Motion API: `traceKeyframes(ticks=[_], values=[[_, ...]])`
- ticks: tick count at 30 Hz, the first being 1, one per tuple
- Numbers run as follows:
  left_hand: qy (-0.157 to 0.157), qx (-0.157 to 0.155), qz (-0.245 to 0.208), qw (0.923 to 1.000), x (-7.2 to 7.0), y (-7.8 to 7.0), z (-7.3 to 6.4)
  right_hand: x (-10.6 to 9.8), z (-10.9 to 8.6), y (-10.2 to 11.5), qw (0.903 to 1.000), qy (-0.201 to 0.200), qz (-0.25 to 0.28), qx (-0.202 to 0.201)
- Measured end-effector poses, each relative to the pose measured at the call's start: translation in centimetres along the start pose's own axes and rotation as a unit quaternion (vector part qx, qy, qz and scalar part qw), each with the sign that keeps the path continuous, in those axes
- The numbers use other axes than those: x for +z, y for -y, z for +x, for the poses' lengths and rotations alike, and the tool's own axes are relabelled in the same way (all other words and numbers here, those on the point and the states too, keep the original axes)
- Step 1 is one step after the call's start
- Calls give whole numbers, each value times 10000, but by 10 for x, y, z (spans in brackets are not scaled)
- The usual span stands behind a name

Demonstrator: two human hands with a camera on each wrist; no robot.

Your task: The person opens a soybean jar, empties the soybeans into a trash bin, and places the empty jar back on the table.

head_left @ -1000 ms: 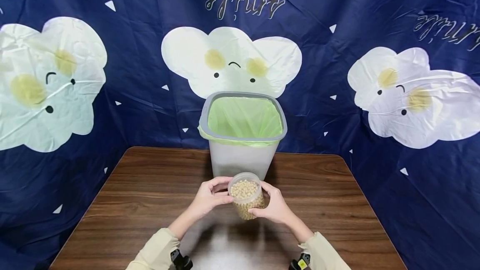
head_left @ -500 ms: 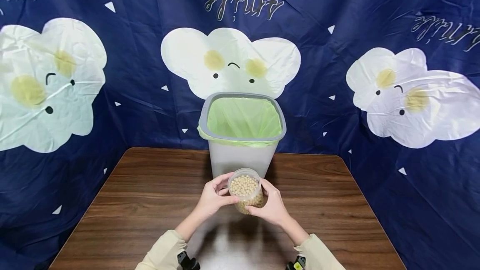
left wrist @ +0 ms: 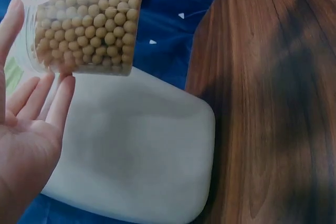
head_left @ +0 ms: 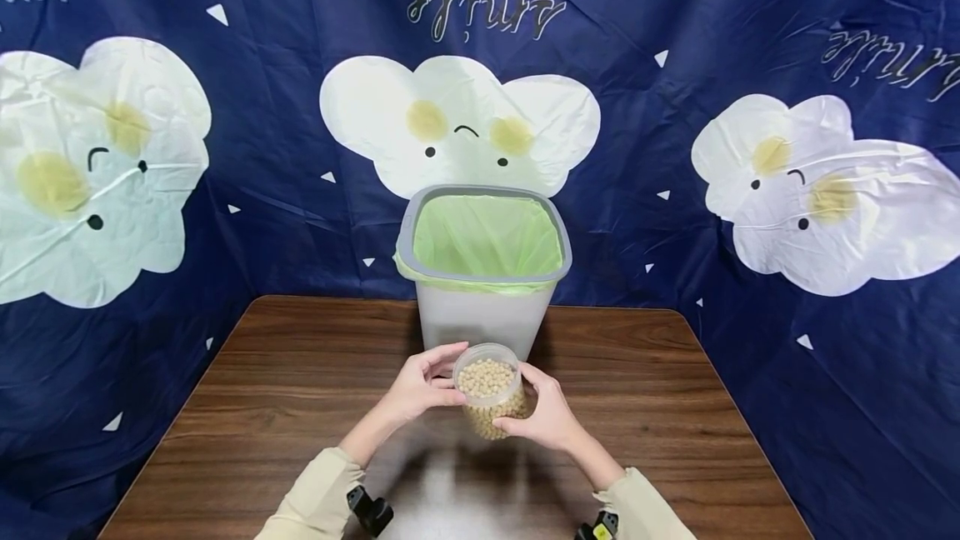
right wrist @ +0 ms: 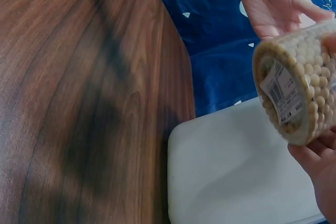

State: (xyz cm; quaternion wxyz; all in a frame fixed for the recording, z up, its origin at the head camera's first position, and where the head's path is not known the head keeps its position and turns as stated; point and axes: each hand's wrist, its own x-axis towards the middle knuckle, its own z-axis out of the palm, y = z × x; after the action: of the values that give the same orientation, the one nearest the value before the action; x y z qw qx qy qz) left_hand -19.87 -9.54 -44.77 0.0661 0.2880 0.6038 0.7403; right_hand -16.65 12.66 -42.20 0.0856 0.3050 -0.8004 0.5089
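Note:
A clear plastic jar, lidless and nearly full of round beige soybeans, is held above the table in front of the bin. My right hand grips its right side, thumb across the front. At the left of the rim is my left hand, its thumb in front and its fingers behind. In the left wrist view the left fingertips touch the side of the jar. A printed barcode label shows on the jar's bottom in the right wrist view.
Behind the jar stands a white bin with a grey rim and a green liner bag inside. The brown wooden table extends to both sides. A dark blue curtain with white clouds hangs around it.
Both hands raised the jar a little, its mouth tipping toward the camera, then lowered it again. The left hand shifted slightly with it; the bin stayed put.

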Motion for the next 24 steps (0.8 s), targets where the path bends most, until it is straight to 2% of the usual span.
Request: traceKeyframes(ticks=[3,5,9,13,16,20,24], values=[[162,23,-26,9999,2,-1,0,-1,0,-1,9998,131,77,-142],[82,72,-22,9999,4,-2,0,-1,0,-1,9997,115,78,-194],[-415,186,177,9988,12,-1,0,1,0,-2,9998,-53,-27,-198],[-849,241,659,9939,16,0,-1,2,1,-2,9993,-241,-224,-154],[-743,340,741,9939,15,0,-1,1,2,-2,9994,-244,-224,-74],[-371,397,336,9980,9,-2,-2,-2,1,-1,9998,-138,-116,31],[-281,261,111,9992,5,-4,-3,-4,1,-2,10000,3,-72,-66]])
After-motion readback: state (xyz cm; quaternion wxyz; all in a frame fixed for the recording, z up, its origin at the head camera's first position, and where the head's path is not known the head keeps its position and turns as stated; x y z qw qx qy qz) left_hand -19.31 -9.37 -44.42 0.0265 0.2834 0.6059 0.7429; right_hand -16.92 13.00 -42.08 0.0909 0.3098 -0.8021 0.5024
